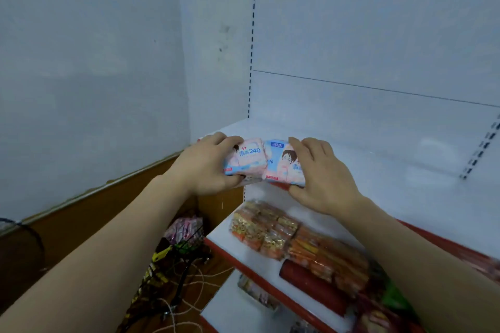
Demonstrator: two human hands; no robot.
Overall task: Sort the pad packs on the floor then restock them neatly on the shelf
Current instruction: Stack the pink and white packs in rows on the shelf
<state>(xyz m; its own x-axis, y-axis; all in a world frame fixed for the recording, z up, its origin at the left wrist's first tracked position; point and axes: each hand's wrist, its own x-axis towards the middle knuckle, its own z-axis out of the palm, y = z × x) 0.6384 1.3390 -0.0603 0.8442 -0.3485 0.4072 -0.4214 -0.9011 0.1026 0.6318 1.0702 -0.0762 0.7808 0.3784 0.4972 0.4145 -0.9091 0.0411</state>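
Pink and blue pad packs sit in my two hands, right in the middle of the frame. My left hand has its fingers curled over the top of the left pad pack, the one with "240" printed on it, and my thumb is tucked under it. My right hand is wrapped around the right pad pack, which has a drawn face on it. Both packs touch each other side by side, and I hold them at the front edge of the white top shelf; I cannot tell if they rest on it or hang just above it. Below them, in the lower middle of the frame, a lower shelf with a red front edge holds clear snack bags full of orange and yellow bits, and a dark red roll just beside them. At the lower left, on the brown floor, lies a pink packet near some white string.
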